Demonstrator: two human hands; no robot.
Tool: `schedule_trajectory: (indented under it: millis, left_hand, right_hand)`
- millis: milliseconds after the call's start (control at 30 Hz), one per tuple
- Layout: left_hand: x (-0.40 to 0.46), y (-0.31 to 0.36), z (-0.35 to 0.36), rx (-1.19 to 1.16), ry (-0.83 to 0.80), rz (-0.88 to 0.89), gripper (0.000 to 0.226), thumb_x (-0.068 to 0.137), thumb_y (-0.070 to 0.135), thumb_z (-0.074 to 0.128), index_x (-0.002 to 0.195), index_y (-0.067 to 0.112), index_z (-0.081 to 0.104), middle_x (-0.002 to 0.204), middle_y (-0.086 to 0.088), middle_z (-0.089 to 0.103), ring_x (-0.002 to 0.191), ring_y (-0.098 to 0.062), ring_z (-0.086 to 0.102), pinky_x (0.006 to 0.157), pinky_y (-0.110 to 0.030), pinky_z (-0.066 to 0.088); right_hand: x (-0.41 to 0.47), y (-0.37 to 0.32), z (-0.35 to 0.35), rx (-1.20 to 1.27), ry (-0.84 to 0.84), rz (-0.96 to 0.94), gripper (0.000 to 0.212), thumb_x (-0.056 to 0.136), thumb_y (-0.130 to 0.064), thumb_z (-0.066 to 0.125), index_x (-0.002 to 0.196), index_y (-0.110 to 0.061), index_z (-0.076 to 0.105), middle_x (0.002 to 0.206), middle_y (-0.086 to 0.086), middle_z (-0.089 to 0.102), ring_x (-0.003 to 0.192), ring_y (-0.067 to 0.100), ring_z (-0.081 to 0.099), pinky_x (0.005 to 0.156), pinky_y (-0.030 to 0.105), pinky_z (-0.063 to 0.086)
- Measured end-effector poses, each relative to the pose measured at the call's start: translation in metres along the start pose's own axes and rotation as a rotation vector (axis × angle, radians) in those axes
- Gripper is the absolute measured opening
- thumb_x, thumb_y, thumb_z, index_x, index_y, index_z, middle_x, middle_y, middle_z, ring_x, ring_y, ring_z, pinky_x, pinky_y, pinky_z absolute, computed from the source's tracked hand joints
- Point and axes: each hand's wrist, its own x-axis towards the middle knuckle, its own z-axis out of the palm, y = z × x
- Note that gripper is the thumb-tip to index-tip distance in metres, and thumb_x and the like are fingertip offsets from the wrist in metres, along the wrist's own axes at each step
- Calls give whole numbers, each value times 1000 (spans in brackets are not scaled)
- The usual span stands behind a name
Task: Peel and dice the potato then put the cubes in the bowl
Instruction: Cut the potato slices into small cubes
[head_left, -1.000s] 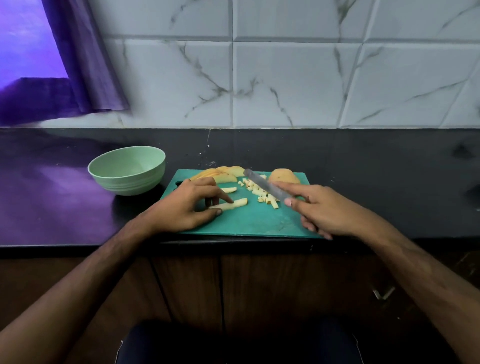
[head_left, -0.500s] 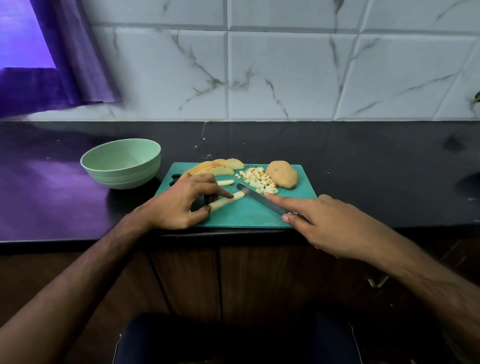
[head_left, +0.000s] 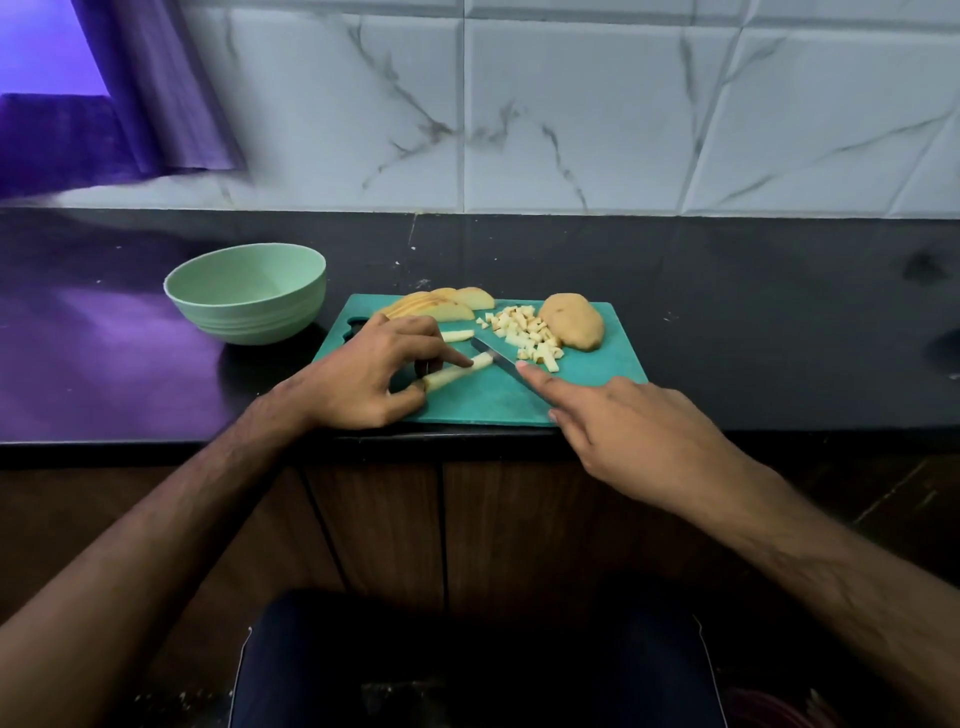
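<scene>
On the teal cutting board (head_left: 587, 382) my left hand (head_left: 363, 379) pinches a pale potato stick (head_left: 457, 370) between thumb and fingertips. My right hand (head_left: 623, 426) grips a knife (head_left: 496, 356), forefinger stretched along the blade's spine, its tip lying against the stick's right end. A second stick (head_left: 457, 336) lies just behind. A heap of potato cubes (head_left: 524, 335) sits mid-board, with a potato half (head_left: 571, 321) to its right and potato slices (head_left: 441, 305) at the board's back left. The light green bowl (head_left: 247, 296) stands left of the board and holds nothing.
The board lies at the front edge of a black counter (head_left: 753, 312), with wooden cabinet doors (head_left: 379, 519) below. A marbled tile wall (head_left: 571, 114) rises behind. A purple curtain (head_left: 156, 88) hangs at the back left.
The knife came down from above the cubes to the board, and its tip now sits at the stick's right end. My left hand has kept its hold on the stick.
</scene>
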Motion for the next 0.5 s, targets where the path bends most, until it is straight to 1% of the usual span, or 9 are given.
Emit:
schedule_trajectory:
  millis: [67, 133, 200, 267, 333, 400, 500]
  left_hand:
    - [-1, -1, 1, 9, 4, 5, 53, 82, 35, 46, 131, 31, 65, 105, 9, 55, 106, -1, 50, 90, -32, 34]
    - [0, -3, 2, 22, 7, 13, 54, 82, 34, 46, 132, 31, 64, 105, 10, 54, 106, 1, 48, 91, -25, 31]
    - [-1, -3, 2, 32, 11, 16, 54, 82, 35, 45, 133, 31, 64, 105, 11, 53, 106, 1, 47, 92, -22, 28]
    - [0, -3, 3, 35, 11, 17, 54, 82, 34, 46, 133, 31, 64, 105, 10, 53, 106, 0, 47, 92, -23, 29]
    - [0, -2, 2, 37, 8, 16, 54, 82, 34, 46, 133, 31, 64, 105, 10, 53, 106, -1, 48, 90, -29, 32]
    - [0, -2, 1, 30, 8, 14, 54, 83, 35, 45, 134, 31, 64, 106, 9, 53, 106, -2, 48, 89, -32, 32]
    - [0, -2, 1, 20, 7, 22, 55, 83, 36, 45, 134, 30, 64, 105, 10, 52, 106, -1, 47, 90, -28, 31]
  right_hand:
    - [1, 3, -3, -20, 17, 18, 53, 110, -44, 21, 158, -52, -1, 77, -7, 48, 66, 8, 48, 57, 28, 41]
    - [-1, 9, -8, 37, 10, 28, 52, 110, -44, 23, 157, -54, 3, 75, -8, 48, 65, 7, 47, 62, 31, 42]
    - [-6, 11, -13, 86, 7, 8, 52, 110, -44, 26, 156, -57, 7, 71, -8, 49, 64, 7, 49, 64, 31, 46]
    - [-11, 8, -14, 89, -4, -6, 52, 110, -44, 26, 155, -58, 7, 70, -8, 49, 62, 6, 49, 61, 28, 45]
    - [-11, 6, -11, 76, -5, -4, 52, 110, -44, 26, 155, -58, 5, 70, -8, 48, 61, 6, 48, 57, 25, 41]
    - [-9, 4, -8, 62, 0, -3, 53, 109, -45, 25, 155, -58, 3, 71, -8, 46, 62, 6, 46, 56, 26, 38]
    - [-5, -2, -2, 46, -12, -9, 54, 110, -44, 25, 156, -55, 0, 74, -8, 45, 63, 6, 44, 53, 24, 33]
